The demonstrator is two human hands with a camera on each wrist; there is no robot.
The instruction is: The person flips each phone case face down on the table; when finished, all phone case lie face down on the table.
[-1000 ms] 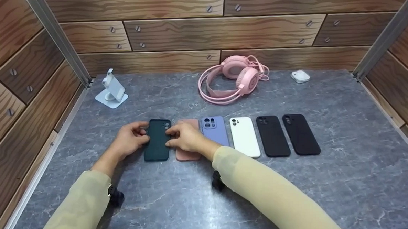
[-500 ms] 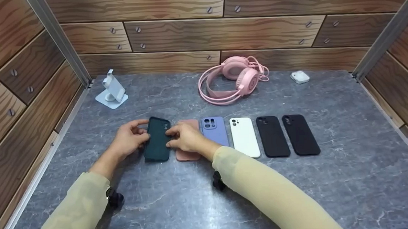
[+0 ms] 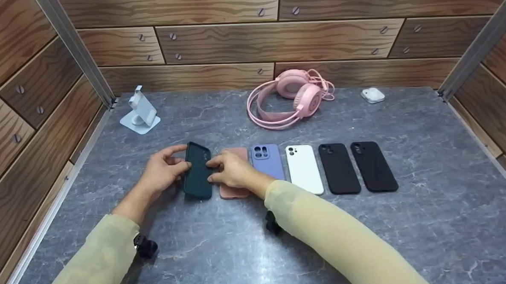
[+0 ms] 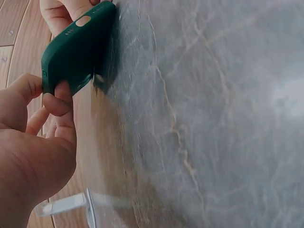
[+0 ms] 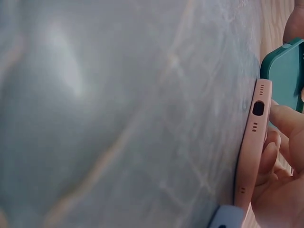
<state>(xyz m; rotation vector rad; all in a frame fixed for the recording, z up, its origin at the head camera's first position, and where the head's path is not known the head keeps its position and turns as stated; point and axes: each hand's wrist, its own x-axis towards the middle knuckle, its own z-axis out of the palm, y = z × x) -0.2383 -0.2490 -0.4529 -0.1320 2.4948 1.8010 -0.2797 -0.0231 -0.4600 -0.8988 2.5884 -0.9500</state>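
A dark green phone case stands at the left end of a row, inner side up, its left edge raised off the table. My left hand pinches that raised edge between thumb and fingers; the left wrist view shows the grip on the green case closely. My right hand holds the opposite edge with thumb and fingertips, above a pink phone case that it partly hides. In the right wrist view, the pink case lies beside the right hand, whose far fingers are partly cut off.
To the right lie a purple phone case, a white case and two black cases. Farther back are a pale folding stand, pink headphones and a small white object. Wood-patterned walls enclose the table.
The green case has tilted up on its left side and shifted slightly away and to the right. My left hand has moved a little with it; the right hand has stayed nearly still.
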